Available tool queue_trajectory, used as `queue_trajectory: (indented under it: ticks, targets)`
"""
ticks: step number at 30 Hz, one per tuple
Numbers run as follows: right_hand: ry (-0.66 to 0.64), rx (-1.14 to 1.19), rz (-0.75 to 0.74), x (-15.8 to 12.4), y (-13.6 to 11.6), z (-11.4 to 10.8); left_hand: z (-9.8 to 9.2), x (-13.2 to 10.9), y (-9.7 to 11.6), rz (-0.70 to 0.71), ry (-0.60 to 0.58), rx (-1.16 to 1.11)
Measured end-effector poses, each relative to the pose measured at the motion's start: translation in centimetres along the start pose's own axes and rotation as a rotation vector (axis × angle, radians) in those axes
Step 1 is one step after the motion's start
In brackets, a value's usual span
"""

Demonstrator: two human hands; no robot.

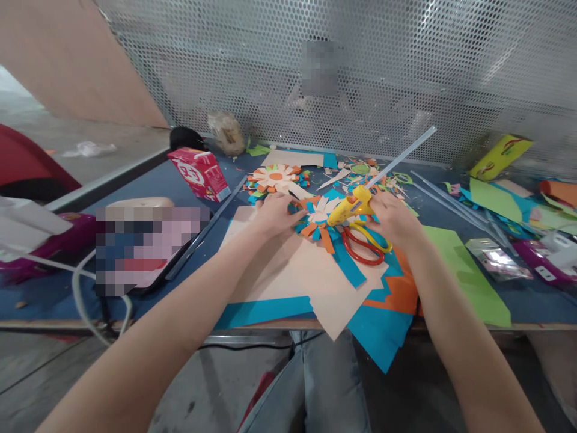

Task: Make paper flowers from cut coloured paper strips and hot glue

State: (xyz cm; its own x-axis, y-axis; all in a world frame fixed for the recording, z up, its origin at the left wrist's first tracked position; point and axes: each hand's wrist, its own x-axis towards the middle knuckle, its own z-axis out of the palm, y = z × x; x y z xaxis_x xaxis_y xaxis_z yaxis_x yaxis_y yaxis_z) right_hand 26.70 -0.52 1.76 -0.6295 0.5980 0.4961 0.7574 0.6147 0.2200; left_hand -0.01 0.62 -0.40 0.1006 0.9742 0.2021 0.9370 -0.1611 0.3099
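Observation:
My right hand (393, 218) is closed around a yellow hot glue gun (349, 207), and a long translucent glue stick (401, 157) juts from its back end. The nozzle points left and down over a layered paper flower (319, 206) with cream, orange and blue petals. At that flower's left edge, my left hand (278, 213) grips it with bent fingers; the fingertips are partly hidden. Scissors (363, 249) with red and yellow handles lie just below the glue gun. Behind my left hand rests another paper flower (276, 177) with an orange centre.
Cream paper sheets (274, 264) and blue sheets (383, 337) overhang the table's front edge. Green paper (464, 273) lies right. Leftward are a red box (199, 174) and a blurred-out flat device (148, 252) near a white cable (79, 294). Spare glue sticks (455, 204) and paper scraps lie around.

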Motion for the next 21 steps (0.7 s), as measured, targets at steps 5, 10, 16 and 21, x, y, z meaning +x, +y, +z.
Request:
queue_trajectory:
  ticks: [5, 10, 16, 21]
  targets:
    - [-0.015, -0.004, -0.001, -0.1, 0.2, -0.3, 0.1, 0.0, -0.2, 0.021, 0.01, -0.034]
    - [-0.02, 0.036, 0.068, -0.3, 0.6, -0.9, 1.0, 0.4, -1.0, 0.075, 0.06, -0.065]
    - [0.071, 0.324, 0.637, -0.4, 1.3, -0.9, 0.8, 0.2, -0.7, -0.004, 0.08, -0.055]
    - [0.046, 0.343, 1.182, -1.3, 3.5, -0.8, -1.1, -0.8, -0.7, 0.399, 0.096, -0.137]
